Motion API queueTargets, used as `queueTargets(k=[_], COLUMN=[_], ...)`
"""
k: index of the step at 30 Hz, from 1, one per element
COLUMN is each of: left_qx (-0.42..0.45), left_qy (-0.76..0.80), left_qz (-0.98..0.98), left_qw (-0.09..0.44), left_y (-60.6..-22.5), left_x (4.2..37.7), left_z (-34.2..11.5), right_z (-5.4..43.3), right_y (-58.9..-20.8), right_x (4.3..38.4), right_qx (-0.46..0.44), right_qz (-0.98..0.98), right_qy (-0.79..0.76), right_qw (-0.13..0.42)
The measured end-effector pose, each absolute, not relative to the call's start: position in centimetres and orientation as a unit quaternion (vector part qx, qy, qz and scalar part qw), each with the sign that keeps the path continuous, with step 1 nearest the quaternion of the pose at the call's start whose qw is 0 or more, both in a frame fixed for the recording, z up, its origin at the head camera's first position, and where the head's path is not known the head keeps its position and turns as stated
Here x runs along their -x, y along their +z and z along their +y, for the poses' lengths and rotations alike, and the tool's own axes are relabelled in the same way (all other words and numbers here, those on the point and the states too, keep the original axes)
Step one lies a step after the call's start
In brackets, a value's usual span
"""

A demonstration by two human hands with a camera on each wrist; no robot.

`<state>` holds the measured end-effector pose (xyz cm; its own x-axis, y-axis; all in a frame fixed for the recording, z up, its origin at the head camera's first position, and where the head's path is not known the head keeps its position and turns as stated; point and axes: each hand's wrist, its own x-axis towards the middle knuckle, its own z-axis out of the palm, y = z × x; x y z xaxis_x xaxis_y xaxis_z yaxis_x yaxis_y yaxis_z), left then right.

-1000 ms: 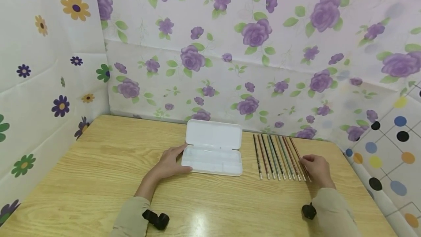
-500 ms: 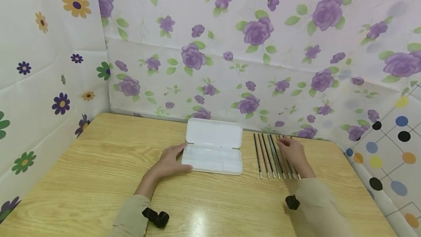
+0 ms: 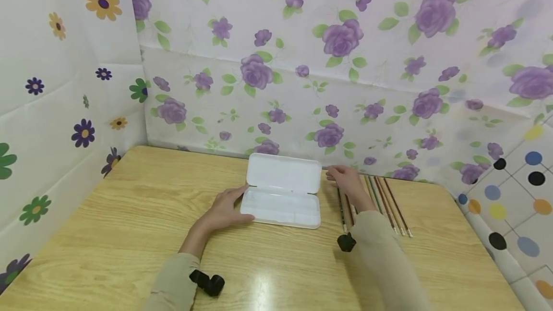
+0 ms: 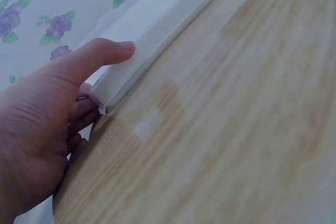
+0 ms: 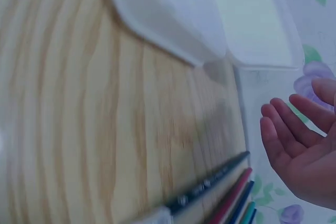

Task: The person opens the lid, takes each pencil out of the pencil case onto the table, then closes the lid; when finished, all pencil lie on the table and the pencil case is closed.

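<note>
A white plastic pencil case lies on the table, its lid raised toward the wall. My left hand holds its left end, thumb along the front edge and fingers round the back corner, as the left wrist view also shows. To the right of the case is a row of pencils with white ends. My right hand reaches over the left part of that row and hides some pencils. In the right wrist view its fingers are loosely bent with nothing between them, beyond a dark pencil.
The wooden table ends at the back against a flowered cloth wall. Another patterned cloth hangs on the left side. Dotted cloth borders the right edge. A black wrist device sits below the right hand.
My right hand has swept left across the pencil row, from the rightmost pencil to the leftmost ones beside the case. My left hand and the case have stayed in place.
</note>
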<state>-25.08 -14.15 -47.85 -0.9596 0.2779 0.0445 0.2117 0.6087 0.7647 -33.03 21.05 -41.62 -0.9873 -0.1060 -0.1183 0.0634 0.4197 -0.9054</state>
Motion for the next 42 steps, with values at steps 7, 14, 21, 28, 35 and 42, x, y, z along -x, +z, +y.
queueTargets(k=[7,14,21,28,35,42], left_qx=[-0.127,-0.119,-0.117,-0.119,-0.115,-0.103], left_qy=[0.423,0.428,0.437,0.435,0.439,0.452], left_qz=[0.896,0.894,0.891,0.891,0.89,0.884], left_qw=[0.049,0.048,0.044,0.047,0.05,0.063], left_y=[-47.6,-47.5,-47.2,-47.3,-47.4,-47.7], left_x=[25.4,25.6,25.5,25.5,25.6,25.7], left_z=[-13.7,-13.4,-13.3,-13.4,-13.7,-13.9], right_z=[19.7,19.2,19.8,21.3,22.0,21.4], right_y=[-42.1,-42.5,-41.9,-41.2,-40.3,-40.2], right_x=[33.8,33.8,33.5,33.1,31.9,30.5], right_qx=[-0.01,-0.018,0.007,0.074,0.151,0.209], right_qz=[0.786,0.779,0.776,0.76,0.789,0.832], right_qy=[-0.609,-0.619,-0.619,-0.617,-0.548,-0.448], right_qw=[0.106,0.098,0.123,0.19,0.234,0.253])
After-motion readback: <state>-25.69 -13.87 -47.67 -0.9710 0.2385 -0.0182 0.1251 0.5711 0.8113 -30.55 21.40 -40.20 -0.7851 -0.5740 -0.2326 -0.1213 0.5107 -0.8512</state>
